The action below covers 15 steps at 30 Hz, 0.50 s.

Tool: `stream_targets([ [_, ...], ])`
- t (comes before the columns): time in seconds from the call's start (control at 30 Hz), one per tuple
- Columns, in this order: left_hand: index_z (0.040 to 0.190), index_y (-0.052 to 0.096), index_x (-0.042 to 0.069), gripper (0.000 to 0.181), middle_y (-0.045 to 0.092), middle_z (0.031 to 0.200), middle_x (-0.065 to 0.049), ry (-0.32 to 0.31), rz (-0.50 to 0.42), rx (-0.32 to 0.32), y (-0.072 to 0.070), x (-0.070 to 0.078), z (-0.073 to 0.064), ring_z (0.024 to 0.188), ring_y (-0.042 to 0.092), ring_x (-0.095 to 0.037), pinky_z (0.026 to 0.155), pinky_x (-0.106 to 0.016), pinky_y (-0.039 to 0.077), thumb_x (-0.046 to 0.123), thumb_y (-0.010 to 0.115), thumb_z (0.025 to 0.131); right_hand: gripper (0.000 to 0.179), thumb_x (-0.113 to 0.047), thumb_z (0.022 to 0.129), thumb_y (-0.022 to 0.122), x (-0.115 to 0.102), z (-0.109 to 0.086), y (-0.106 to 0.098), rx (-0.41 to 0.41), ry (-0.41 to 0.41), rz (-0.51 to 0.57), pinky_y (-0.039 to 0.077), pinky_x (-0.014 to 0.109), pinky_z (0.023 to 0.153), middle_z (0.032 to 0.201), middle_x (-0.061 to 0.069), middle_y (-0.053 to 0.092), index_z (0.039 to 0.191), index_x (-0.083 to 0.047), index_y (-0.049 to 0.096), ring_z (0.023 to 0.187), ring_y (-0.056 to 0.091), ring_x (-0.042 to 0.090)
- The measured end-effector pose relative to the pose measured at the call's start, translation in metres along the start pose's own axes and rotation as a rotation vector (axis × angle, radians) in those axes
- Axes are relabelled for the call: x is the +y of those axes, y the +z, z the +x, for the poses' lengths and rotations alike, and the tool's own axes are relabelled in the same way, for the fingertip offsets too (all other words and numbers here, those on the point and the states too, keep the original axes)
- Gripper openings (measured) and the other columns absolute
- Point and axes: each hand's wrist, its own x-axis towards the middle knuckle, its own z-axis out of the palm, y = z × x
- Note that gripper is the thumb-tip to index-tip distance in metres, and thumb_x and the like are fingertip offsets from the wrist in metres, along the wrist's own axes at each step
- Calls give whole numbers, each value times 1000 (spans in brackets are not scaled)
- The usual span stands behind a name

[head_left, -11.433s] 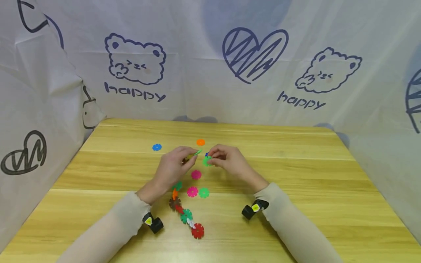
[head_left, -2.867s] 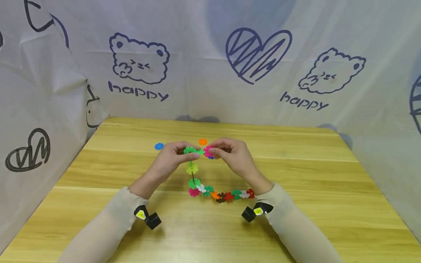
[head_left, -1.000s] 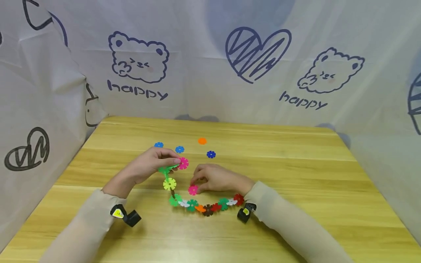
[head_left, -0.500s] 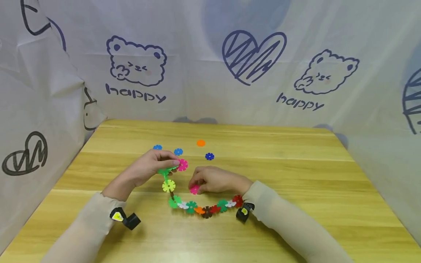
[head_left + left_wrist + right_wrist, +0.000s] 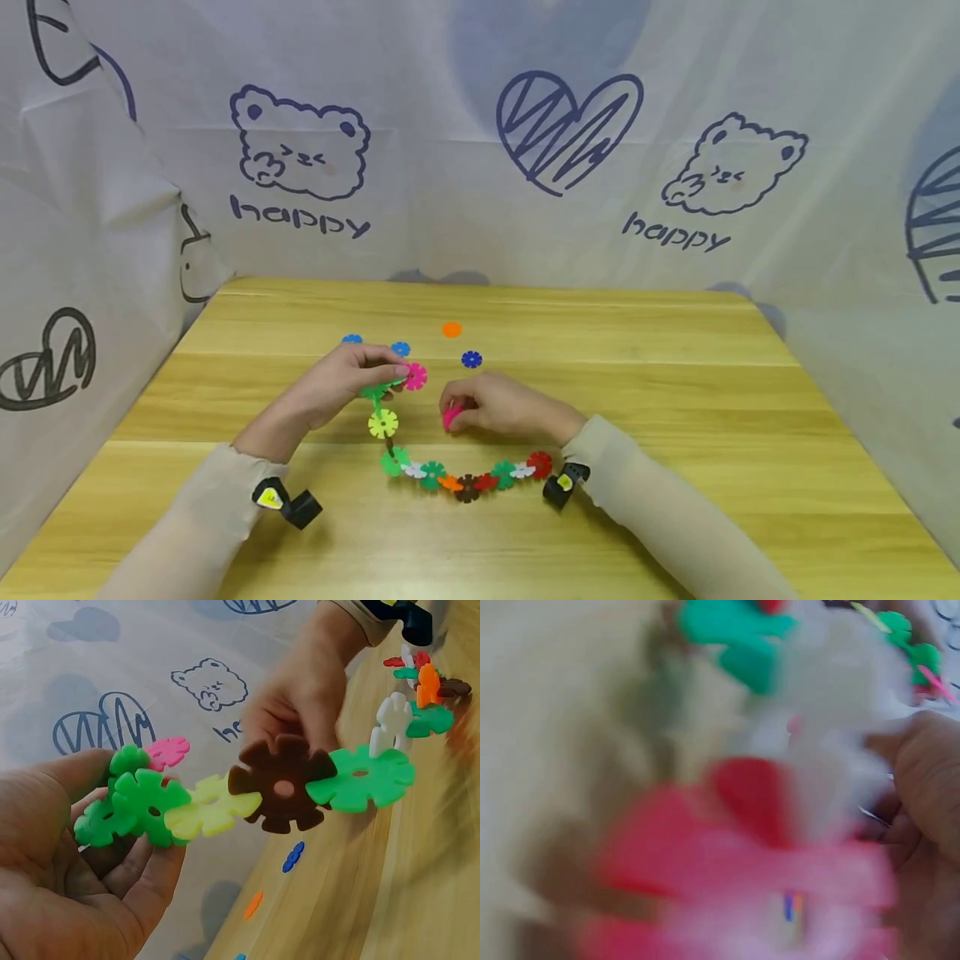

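My left hand (image 5: 348,379) pinches the upper end of a chain of notched plastic snowflake discs, around its linked green discs (image 5: 150,806). A pink disc (image 5: 415,376) sticks out past the fingertips at that end. From there the chain runs down through a yellow disc (image 5: 383,423) and a brown disc (image 5: 281,784), then curves right to a red disc (image 5: 538,465) beside the right wrist. My right hand (image 5: 495,406) pinches a separate pink snowflake disc (image 5: 452,418) between thumb and fingers. In the right wrist view the chain's near end is large and blurred, with the right hand (image 5: 934,787) behind it.
Loose discs lie beyond the hands on the wooden table (image 5: 637,350): an orange one (image 5: 452,330), a dark blue one (image 5: 471,359) and two lighter blue ones, one (image 5: 401,349) near the left fingertips. A white cloth (image 5: 450,208) with drawings hangs behind.
The chain has grown longer over the earlier frames, gaining green and pink discs. Lately my right hand has reached the loose pink disc and pinched it up; the left hand has stayed nearly still.
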Motion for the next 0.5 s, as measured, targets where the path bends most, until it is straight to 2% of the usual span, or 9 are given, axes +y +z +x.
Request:
stream_targets([
  [0.1,110,69,1,28,65,94,-12,2,9,16,3,2,5,86,59,-27,84,-48,50,25,64,97,18,-16,98,62,-1,-5,-13,121,14,47,53,26,74,96,-10,69,115,-12,69,83,64,9],
  [0.17,110,69,2,28,65,94,-12,1,4,24,5,3,9,85,59,-27,86,-51,49,26,65,96,21,-12,98,61,-3,-7,-21,215,33,108,55,33,76,98,-5,71,118,-8,67,86,68,17],
  [0.23,109,69,2,29,65,93,-12,5,2,25,7,5,15,84,58,-26,86,-49,49,28,65,96,21,-12,98,62,-6,-9,-28,314,66,199,56,40,77,97,0,72,117,-6,67,88,69,26],
  [0.33,109,69,2,29,64,90,-11,3,-20,19,12,8,23,81,56,-25,85,-46,48,28,64,97,16,-12,97,63,-8,-11,-36,437,72,333,55,47,81,97,5,73,111,-4,68,92,68,34],
  [0.5,110,67,2,27,62,88,-10,-2,-41,8,19,15,34,80,55,-24,85,-41,47,25,63,98,12,-13,95,66,-8,-18,-41,542,43,433,56,37,83,98,6,72,102,-5,71,91,69,28],
])
